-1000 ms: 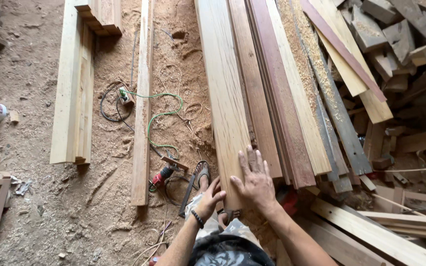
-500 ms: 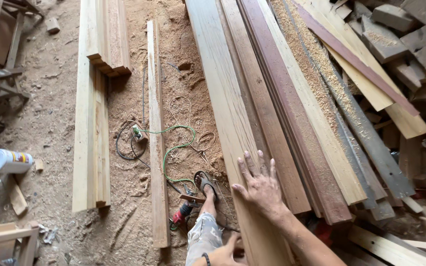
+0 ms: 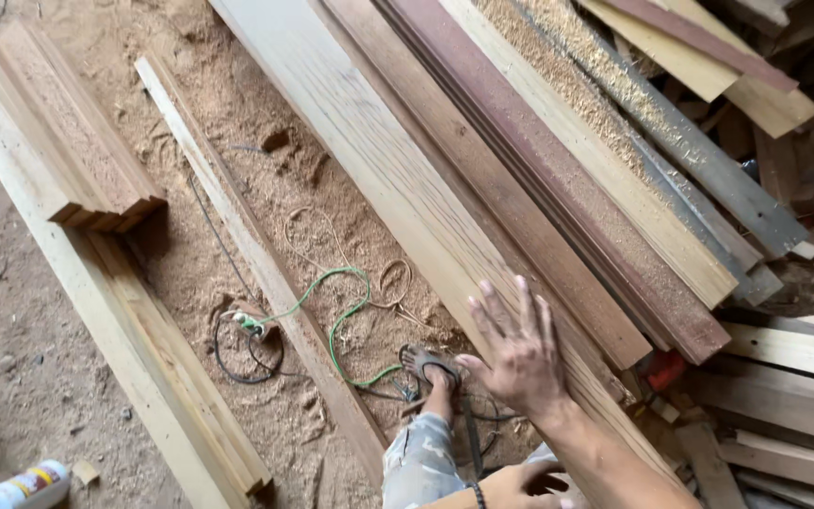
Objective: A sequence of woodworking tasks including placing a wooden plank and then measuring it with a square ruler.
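Head view: a sawdust-covered floor (image 3: 40, 377) carries long boards. The pale plank (image 3: 369, 160), smooth and straight-grained, slants from the top edge down to the lower right, beside a reddish board (image 3: 558, 198) and a sawdust-strewn board (image 3: 605, 141). The right hand (image 3: 520, 353) lies flat on the pale plank, fingers spread, grasping nothing. The left hand (image 3: 520, 485) is cut off at the bottom edge; its grip cannot be told. A thin green cord (image 3: 336, 320) loops over the sawdust.
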